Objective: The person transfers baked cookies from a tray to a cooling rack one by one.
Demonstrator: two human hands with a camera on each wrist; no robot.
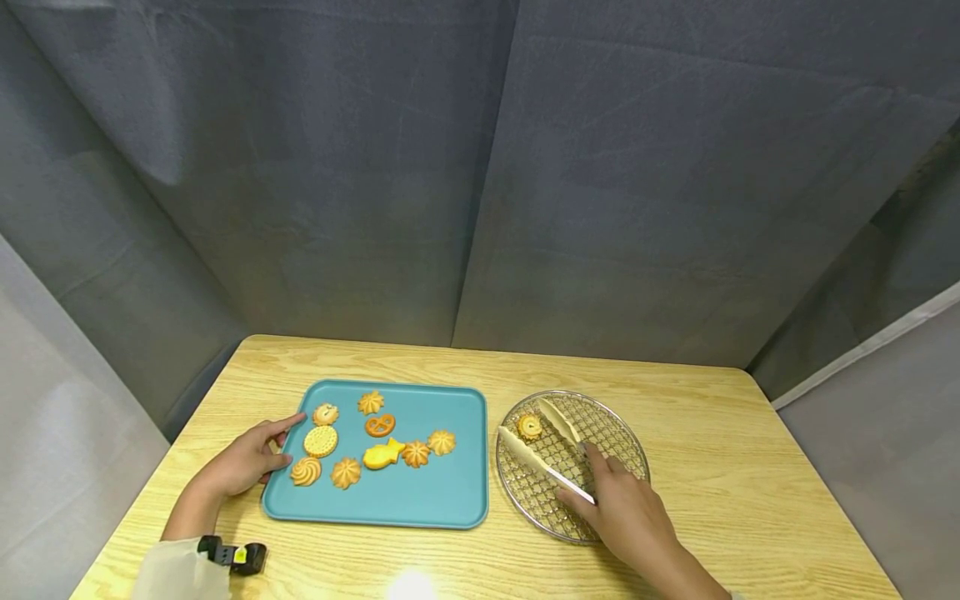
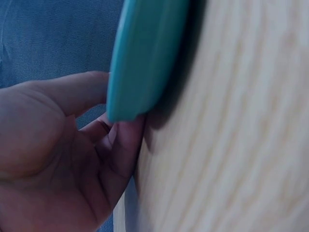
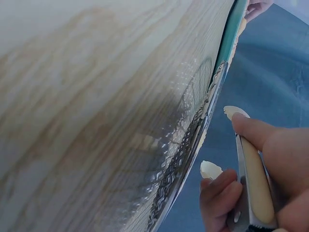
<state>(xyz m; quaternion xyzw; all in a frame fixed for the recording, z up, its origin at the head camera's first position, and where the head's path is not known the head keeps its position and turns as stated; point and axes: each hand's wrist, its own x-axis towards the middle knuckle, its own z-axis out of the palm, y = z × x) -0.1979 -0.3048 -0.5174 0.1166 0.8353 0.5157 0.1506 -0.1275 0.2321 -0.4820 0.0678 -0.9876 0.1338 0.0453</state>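
At the left end of a blue-green tray [image 1: 420, 502], my left hand [image 1: 238, 460] grips the rim, its thumb on the edge and fingers curled below in the left wrist view. Several cookies lie on the tray, including a pretzel-shaped one [image 1: 380, 425], a fish-shaped one [image 1: 383, 455] and a round dotted one [image 1: 321, 442]. My right hand [image 1: 628, 515] holds a pair of tongs [image 1: 527, 454] with metal handles and pale tips. The spread tips stand either side of a ring-shaped cookie [image 1: 529, 427] on a round wire rack [image 1: 607, 433]; contact with it cannot be told.
Tray and rack stand side by side on a light wooden table [image 1: 712, 467], a narrow gap between them. Grey curtains [image 1: 360, 183] hang behind the table and at both sides. A black band with a small device [image 1: 234, 554] sits on my left wrist.
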